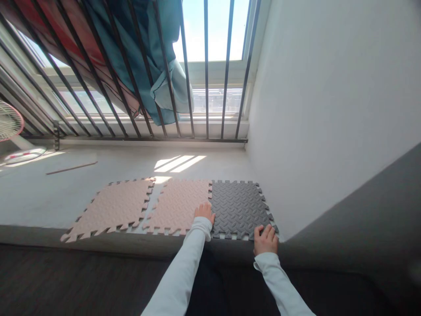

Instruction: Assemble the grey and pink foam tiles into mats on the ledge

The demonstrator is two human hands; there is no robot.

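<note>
Three foam puzzle mats lie in a row on a pale floor. My left hand [204, 212] rests flat, fingers down, on the seam where the middle pink mat [179, 204] joins the grey mat [237, 206]. My right hand [265, 239] lies on the near right corner of the grey mat, fingers curled over its edge against the white wall. A second pink mat [113, 208] sits apart to the left, with a narrow gap between it and the middle one. Both arms wear white sleeves.
A barred window [204, 70] with teal and red cloth [138, 57] hung on it fills the far side. A fan [9, 127] stands far left, a thin wooden strip [70, 167] lies on the floor. A dark ledge [98, 245] runs along the near edge.
</note>
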